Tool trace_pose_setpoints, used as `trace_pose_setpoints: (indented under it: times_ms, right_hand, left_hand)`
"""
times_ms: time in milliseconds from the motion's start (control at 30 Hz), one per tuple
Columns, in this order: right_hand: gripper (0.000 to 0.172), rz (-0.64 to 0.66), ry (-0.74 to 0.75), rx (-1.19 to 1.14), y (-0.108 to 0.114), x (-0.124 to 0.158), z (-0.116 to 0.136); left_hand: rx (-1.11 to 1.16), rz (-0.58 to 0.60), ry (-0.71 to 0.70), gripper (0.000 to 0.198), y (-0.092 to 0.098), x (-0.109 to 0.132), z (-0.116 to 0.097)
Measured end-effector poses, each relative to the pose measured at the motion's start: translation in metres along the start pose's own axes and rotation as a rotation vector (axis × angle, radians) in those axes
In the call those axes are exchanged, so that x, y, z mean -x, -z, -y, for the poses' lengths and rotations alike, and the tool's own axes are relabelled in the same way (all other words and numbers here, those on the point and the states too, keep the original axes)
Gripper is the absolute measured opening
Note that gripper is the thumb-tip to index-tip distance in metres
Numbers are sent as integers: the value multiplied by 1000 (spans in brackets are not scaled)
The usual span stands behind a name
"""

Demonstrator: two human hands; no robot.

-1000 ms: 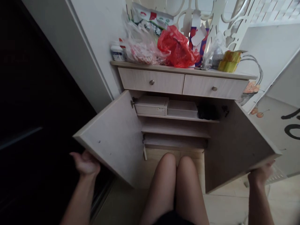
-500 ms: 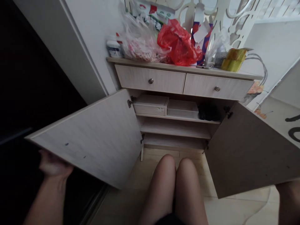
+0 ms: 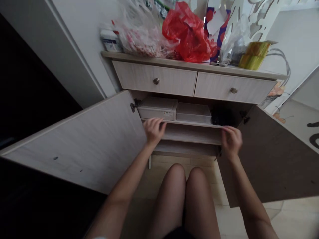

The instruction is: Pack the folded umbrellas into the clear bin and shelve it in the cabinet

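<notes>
My left hand (image 3: 154, 130) reaches in front of the cabinet's upper shelf, just below the white drawer box (image 3: 156, 109). Its fingers are loosely bent and apart, with nothing in them. Over by the right end of the shelf edge, my right hand (image 3: 232, 141) is bent at the fingers and holds nothing that I can see. Behind it on the shelf lies a dark, soft-looking thing (image 3: 223, 116) whose kind is unclear. A pale translucent box (image 3: 193, 113) sits between it and the drawer box. Whether either hand touches the shelf, I cannot tell.
The left cabinet door (image 3: 82, 142) and right cabinet door (image 3: 271, 159) stand swung out on both sides. Two drawers with round knobs (image 3: 156, 81) run above. On top lie a red plastic bag (image 3: 188, 33), a clear bag (image 3: 147, 36), a white bottle (image 3: 110, 40) and a yellow packet (image 3: 254, 55).
My hands have left the outer edges of the two doors and moved inward to the front of the shelf. Both doors now stand slightly wider in view, and the view has come closer.
</notes>
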State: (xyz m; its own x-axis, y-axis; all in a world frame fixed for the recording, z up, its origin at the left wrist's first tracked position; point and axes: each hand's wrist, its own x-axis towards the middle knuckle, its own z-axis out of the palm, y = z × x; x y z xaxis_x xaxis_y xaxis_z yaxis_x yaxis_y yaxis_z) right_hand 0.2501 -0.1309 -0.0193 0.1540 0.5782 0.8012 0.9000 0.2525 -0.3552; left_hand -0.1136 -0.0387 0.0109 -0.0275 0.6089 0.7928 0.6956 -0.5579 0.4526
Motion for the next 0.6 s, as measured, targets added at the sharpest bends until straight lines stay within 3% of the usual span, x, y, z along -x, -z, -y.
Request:
trace_pose_setpoints:
  times_ms: [133,200,267,433,600]
  right_hand:
    - [34,221,67,50,-67,-59,0]
    - [32,345,14,106,-91,-82,-11]
    - [29,415,-57,131,-105,-95,-24]
    - [36,432,-138,134,-109,-103,-42]
    - [37,467,-102,202,-82,-92,-35]
  left_hand:
    - [-73,387,-226,29,-89,-46,-3]
    - [-106,536,-229,24,-120,-66,-4]
    - [-114,616,-206,22,-140,-78,-4]
    - [-107,647,-211,27,-149,-84,-2]
    - [-127,630,-291,31,-119,-66,0]
